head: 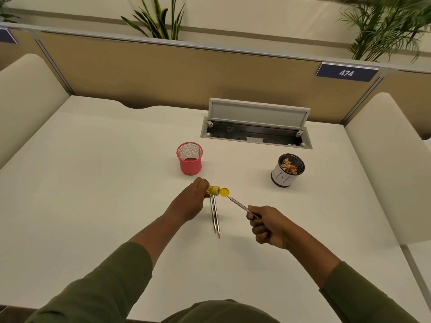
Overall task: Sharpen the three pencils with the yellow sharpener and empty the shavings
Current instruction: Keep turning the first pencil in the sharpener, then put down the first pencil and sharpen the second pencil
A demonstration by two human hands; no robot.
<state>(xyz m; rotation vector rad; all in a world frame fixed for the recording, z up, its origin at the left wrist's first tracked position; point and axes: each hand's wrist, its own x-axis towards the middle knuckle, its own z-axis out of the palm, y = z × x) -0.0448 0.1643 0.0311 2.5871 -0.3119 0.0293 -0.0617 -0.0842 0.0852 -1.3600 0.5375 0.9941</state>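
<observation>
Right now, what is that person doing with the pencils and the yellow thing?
The person is sharpening pencils at a white desk. The left hand holds the yellow sharpener, whose round lid hangs open. The right hand has a grip on one pencil, its tip right at the sharpener. Two more pencils lie side by side on the desk beneath. A white cup already has shavings in it, and a pink mesh cup stands nearby.
</observation>
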